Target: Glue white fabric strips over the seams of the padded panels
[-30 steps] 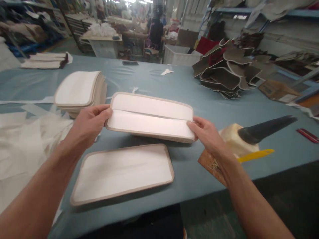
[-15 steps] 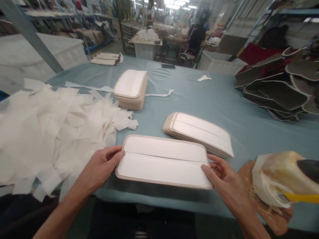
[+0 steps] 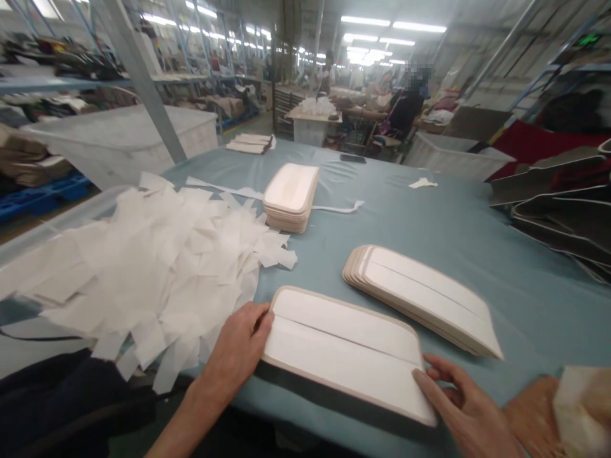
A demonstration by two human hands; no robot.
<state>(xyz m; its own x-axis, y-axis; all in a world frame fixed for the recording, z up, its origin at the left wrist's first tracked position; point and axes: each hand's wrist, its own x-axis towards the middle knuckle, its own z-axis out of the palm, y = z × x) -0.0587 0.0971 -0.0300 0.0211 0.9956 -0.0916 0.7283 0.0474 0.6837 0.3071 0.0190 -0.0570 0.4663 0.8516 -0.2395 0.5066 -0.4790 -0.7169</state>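
Note:
A long white panel (image 3: 344,353) with rounded corners, a beige border and a lengthwise seam lies between my hands, just above or on the table's near part. My left hand (image 3: 245,340) pinches its left end. At the right end, my right hand (image 3: 461,401) holds the edge, thumb on top and fingers behind. Just beyond lies a fanned stack of similar panels (image 3: 429,289). Farther back stands a neat pile of beige-edged white pieces (image 3: 291,191). Loose white strips (image 3: 181,254) heap up to the left of my left hand.
A blue-green cloth covers the table (image 3: 382,216). Dark white-edged pieces (image 3: 563,203) are piled at right; a paper-like wrapped object (image 3: 582,407) sits at the lower right. A phone (image 3: 353,158) lies near the far edge. White bins (image 3: 128,133) and a seated person (image 3: 403,114) are beyond.
The view has tilted up and turned left, so things appear lower and farther right. Both hands still hold the panel, whose right end now slants lower in the picture.

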